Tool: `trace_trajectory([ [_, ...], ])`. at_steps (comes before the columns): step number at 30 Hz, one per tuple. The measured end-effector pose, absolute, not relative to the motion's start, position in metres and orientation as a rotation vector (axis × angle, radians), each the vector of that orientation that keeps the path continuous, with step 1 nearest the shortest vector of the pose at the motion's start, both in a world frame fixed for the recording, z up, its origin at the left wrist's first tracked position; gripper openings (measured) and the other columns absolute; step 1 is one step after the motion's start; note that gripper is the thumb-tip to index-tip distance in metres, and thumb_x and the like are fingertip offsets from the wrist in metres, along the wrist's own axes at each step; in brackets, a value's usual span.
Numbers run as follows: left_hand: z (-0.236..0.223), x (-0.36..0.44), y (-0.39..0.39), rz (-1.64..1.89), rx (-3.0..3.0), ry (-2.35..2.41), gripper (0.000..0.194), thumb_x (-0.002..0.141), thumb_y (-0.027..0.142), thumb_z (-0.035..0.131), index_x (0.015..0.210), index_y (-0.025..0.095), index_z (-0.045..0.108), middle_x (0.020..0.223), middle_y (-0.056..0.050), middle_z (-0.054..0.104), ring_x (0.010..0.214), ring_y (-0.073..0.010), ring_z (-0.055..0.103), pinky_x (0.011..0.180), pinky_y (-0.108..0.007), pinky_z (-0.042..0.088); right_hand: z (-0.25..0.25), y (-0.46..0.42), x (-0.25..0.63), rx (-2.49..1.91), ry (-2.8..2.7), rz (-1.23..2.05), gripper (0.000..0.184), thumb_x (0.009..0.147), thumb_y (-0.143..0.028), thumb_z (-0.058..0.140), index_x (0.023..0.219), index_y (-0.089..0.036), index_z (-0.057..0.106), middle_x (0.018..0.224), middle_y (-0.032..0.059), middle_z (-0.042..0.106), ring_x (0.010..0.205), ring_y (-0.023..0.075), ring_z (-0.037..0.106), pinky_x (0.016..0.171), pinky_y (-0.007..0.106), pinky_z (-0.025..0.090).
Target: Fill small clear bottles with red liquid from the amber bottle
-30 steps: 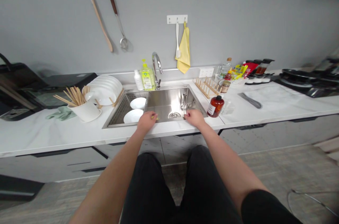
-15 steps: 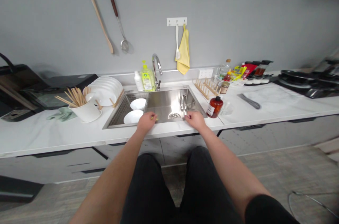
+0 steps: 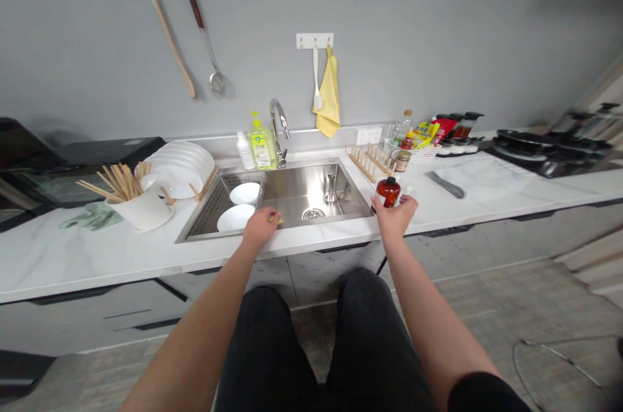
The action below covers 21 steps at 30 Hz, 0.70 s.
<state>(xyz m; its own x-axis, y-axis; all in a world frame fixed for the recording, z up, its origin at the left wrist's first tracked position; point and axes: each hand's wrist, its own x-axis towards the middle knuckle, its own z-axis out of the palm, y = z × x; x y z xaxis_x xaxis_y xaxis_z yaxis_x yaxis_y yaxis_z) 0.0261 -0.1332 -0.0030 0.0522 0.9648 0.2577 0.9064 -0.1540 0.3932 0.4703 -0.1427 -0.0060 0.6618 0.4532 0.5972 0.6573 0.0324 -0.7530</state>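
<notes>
My left hand (image 3: 260, 227) rests closed on the front rim of the steel sink (image 3: 341, 172), gripping a small yellow thing (image 3: 275, 219) that barely shows. My right hand (image 3: 395, 216) is wrapped round the lower part of a brown bottle (image 3: 388, 191) with a black cap, which stands on the white counter just right of the sink. Two white bowls (image 3: 237, 204) lie in the wire rack (image 3: 207, 207) in the left half of the sink. A curved tap (image 3: 278, 123) and a yellow soap bottle (image 3: 261, 143) stand behind the basin.
Stacked white plates (image 3: 178, 165) and a white pot of chopsticks (image 3: 131, 201) stand left of the sink, by a green cloth (image 3: 90, 216). To the right are a wooden rack (image 3: 372, 161), a basket of bottles (image 3: 421, 139), a knife (image 3: 445, 183) and pans (image 3: 540, 149). A yellow towel (image 3: 328, 97) hangs above.
My right hand has left the sink's front rim, moved right and closed round the brown bottle. The left hand has stayed on the rim. The view has shifted a little to the right.
</notes>
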Motion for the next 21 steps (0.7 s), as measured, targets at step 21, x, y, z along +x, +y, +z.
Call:
trace_trajectory([
  [21, -0.007, 0.025, -0.134, 0.863, 2.129, 1.881, 0.035, 0.108, 0.047, 0.060, 0.114, 0.023, 0.084, 0.120, -0.014, 0.085, 0.117, -0.0354, 0.078, 0.105, -0.044, 0.057, -0.022, -0.165, 0.360, -0.812, -1.648, 0.950, 0.093, 0.078, -0.053, 0.103, 0.157, -0.025, 0.061, 0.152, 0.0164, 0.073, 0.137, 0.0385, 0.075, 0.124, 0.060, 0.057],
])
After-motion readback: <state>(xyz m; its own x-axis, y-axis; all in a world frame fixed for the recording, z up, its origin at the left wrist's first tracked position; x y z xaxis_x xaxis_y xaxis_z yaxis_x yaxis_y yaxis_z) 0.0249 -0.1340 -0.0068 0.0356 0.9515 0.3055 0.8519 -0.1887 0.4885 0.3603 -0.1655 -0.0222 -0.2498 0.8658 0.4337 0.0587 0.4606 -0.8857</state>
